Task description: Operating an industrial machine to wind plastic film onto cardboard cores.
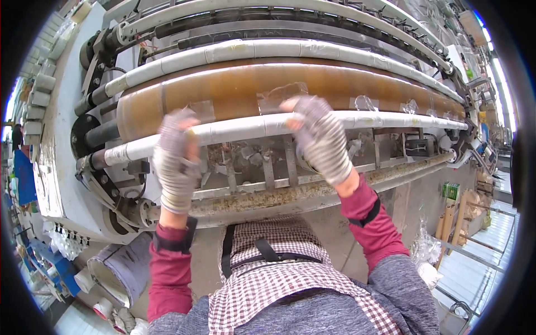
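Note:
Both of my hands wear grey striped gloves with bare fingertips. My left hand (177,153) is closed, fingers curled, over the left part of the near white roller (240,131). My right hand (321,137) is also closed, thumb toward the fingers, above the same roller farther right. Both are slightly blurred, and I cannot make out what lies between the fingers. Behind them runs a long roll of brown film (223,84). A clear piece of film (273,100) lies on the roll by my right fingertips. Another clear patch (202,110) is beside my left hand.
A second white roller (234,51) runs behind the brown roll. More clear pieces (365,103) stick to the roll at right. A dirty bar (268,198) crosses low in front of me. A white bucket (125,268) stands at lower left; crumpled clear film (425,248) is at right.

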Demonstrator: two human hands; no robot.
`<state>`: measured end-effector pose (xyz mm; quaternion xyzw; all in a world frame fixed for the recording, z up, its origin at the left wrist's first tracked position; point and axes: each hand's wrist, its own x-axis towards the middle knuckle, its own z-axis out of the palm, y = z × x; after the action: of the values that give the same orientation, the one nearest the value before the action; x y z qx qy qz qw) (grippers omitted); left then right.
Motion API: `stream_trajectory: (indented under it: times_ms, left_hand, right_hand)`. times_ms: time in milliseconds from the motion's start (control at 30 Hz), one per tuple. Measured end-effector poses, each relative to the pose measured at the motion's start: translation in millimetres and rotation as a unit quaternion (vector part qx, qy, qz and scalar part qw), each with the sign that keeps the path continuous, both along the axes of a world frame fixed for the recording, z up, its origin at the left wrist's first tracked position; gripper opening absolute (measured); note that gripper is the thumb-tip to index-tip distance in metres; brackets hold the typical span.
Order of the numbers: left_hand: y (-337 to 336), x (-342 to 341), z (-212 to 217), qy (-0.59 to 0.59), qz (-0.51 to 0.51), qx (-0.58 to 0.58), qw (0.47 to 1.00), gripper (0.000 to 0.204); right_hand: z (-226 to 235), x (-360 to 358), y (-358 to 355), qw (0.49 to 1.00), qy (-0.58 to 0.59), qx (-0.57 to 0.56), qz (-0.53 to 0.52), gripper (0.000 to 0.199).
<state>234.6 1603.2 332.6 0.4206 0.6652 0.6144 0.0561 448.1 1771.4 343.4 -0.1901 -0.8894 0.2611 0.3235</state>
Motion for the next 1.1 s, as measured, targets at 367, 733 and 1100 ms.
stream_trajectory:
  times_ms: [367, 733, 1100]
  left_hand:
    - [0, -22, -7, 0.42, -0.105, -0.265, 0.862, 0.051]
    - [73, -51, 55, 0.325, -0.236, -0.267, 0.876, 0.028]
    - [243, -63, 12, 0.263, -0.281, -0.531, 0.754, 0.051]
  right_hand:
    - [-6, -23, 8, 0.976, -0.21, 0.036, 0.046, 0.039]
    - [-2, -8, 13, 0.987, -0.156, -0.019, -0.02, 0.02]
    - [4, 121, 79, 0.974, -0.113, 0.062, -0.184, 0.018]
